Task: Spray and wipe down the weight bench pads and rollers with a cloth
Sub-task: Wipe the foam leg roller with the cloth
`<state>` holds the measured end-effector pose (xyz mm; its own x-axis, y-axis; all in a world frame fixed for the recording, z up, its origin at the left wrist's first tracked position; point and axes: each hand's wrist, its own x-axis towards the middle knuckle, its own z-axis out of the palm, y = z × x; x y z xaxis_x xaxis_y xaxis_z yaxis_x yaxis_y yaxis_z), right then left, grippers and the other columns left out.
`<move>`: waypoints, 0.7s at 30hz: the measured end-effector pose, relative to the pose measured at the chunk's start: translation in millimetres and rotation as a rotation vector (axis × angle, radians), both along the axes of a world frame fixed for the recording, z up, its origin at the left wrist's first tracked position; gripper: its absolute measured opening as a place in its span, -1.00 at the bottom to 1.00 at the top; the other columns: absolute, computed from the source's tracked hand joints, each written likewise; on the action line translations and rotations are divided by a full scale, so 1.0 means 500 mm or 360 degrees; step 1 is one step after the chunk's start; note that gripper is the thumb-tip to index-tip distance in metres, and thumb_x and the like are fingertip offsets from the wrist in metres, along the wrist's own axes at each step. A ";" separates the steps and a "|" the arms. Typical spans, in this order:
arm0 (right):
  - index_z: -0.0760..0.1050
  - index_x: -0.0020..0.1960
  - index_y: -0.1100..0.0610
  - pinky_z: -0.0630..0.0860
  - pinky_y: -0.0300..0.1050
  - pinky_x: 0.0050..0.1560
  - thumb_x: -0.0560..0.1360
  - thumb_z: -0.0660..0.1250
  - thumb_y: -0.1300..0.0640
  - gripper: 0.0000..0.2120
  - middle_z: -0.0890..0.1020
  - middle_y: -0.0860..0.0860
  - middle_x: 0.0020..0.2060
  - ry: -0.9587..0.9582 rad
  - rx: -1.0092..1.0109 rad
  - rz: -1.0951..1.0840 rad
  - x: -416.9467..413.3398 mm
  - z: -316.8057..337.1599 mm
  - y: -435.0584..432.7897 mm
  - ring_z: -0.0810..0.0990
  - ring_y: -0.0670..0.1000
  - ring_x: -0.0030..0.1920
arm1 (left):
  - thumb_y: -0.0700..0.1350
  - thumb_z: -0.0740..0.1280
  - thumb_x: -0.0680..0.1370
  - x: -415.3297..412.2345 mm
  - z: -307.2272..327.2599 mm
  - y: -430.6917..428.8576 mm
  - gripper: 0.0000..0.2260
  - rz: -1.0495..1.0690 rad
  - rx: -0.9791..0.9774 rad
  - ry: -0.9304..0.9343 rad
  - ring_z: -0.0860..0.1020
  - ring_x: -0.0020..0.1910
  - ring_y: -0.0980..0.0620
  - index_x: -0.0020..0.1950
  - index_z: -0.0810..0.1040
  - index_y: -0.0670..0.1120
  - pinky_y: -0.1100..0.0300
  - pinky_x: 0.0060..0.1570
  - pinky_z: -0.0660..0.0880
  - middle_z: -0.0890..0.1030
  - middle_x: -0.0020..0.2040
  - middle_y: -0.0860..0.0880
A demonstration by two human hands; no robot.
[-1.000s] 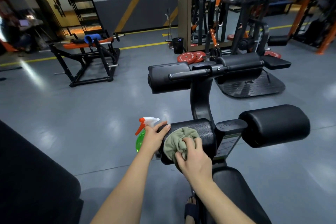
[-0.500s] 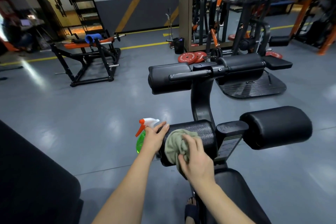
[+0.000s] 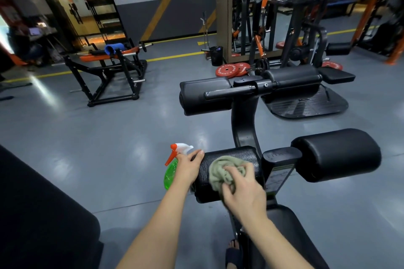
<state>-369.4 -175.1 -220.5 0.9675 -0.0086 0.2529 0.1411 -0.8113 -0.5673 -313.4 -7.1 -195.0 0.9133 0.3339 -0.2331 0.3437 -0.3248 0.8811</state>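
Right hand [image 3: 242, 192] grips cloth [image 3: 225, 170] on crosswise roller [image 3: 231, 155]; left hand [image 3: 189, 168] holds bottle [image 3: 171, 172].

Your left hand [image 3: 188, 169] and right hand [image 3: 243, 191] are bare, with bare fingers [image 3: 197, 155]. Your left forearm [image 3: 153, 229] and right forearm [image 3: 275, 238] are bare right to the lower edge. Low down, one foot [image 3: 231, 245] wears a dark open-toed slide [image 3: 234, 256], with the toes showing; you cannot tell which foot it is.
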 end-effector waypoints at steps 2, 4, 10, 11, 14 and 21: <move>0.46 0.19 -0.18 0.57 0.01 -0.31 0.41 0.37 -0.19 -0.63 0.40 -0.01 0.16 -0.0014 -0.0053 0.0128 -0.023 -0.005 0.029 0.64 0.16 -0.24 | 0.11 0.33 0.64 0.000 -0.002 0.004 -0.58 -0.0010 0.0035 0.0021 0.46 0.38 -0.05 0.43 0.53 -0.05 0.22 0.23 0.34 0.31 0.54 -0.05; 0.43 0.21 -0.22 0.56 -0.01 -0.37 0.42 0.40 -0.24 -0.60 0.43 -0.03 0.15 -0.0065 -0.0101 0.0183 -0.025 -0.007 0.025 0.65 0.12 -0.27 | 0.12 0.33 0.64 -0.001 -0.002 0.003 -0.59 -0.0027 0.0054 0.0002 0.45 0.40 -0.07 0.42 0.56 -0.04 0.19 0.29 0.36 0.25 0.56 -0.08; 0.52 0.21 -0.16 0.44 -0.07 -0.30 0.51 0.44 -0.01 -0.71 0.46 0.01 0.10 -0.0010 0.0054 -0.0232 0.036 -0.003 -0.098 0.52 0.19 -0.36 | 0.12 0.40 0.60 0.002 -0.014 0.017 -0.60 -0.0098 -0.0088 0.0004 0.43 0.42 -0.06 0.37 0.61 -0.04 -0.01 0.50 0.31 0.14 0.56 -0.08; 0.52 0.25 -0.14 0.40 -0.07 -0.25 0.53 0.41 0.00 -0.71 0.43 0.02 0.10 0.0056 0.0076 -0.0343 0.044 -0.002 -0.112 0.47 0.18 -0.34 | 0.14 0.40 0.59 0.003 -0.016 0.020 -0.60 -0.0117 -0.0102 0.0017 0.44 0.41 -0.06 0.37 0.61 -0.02 -0.02 0.50 0.31 0.13 0.55 -0.06; 0.48 0.38 -0.15 0.43 -0.05 -0.19 0.56 0.35 0.05 -0.60 0.37 0.03 0.11 0.0121 0.0101 -0.0449 0.044 0.001 -0.108 0.43 0.16 -0.30 | 0.16 0.42 0.57 0.010 -0.020 0.026 -0.61 -0.0134 -0.0126 0.0042 0.46 0.38 -0.06 0.33 0.63 0.00 -0.02 0.50 0.31 0.14 0.49 -0.04; 0.50 0.32 -0.29 0.61 0.05 -0.26 0.45 0.39 0.03 -0.53 0.40 -0.02 0.24 0.0053 -0.0069 0.0186 -0.007 0.015 0.000 0.65 0.16 -0.23 | 0.15 0.44 0.56 0.007 -0.014 0.022 -0.87 -0.0066 -0.0140 0.0032 0.53 0.26 -0.01 0.04 0.65 0.15 0.07 0.37 0.43 0.20 0.43 0.00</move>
<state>-372.8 -174.9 -212.8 0.9691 0.1151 0.2182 0.2178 -0.8144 -0.5379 -309.7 3.7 -202.3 0.9208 0.2733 -0.2782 0.3494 -0.2611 0.8999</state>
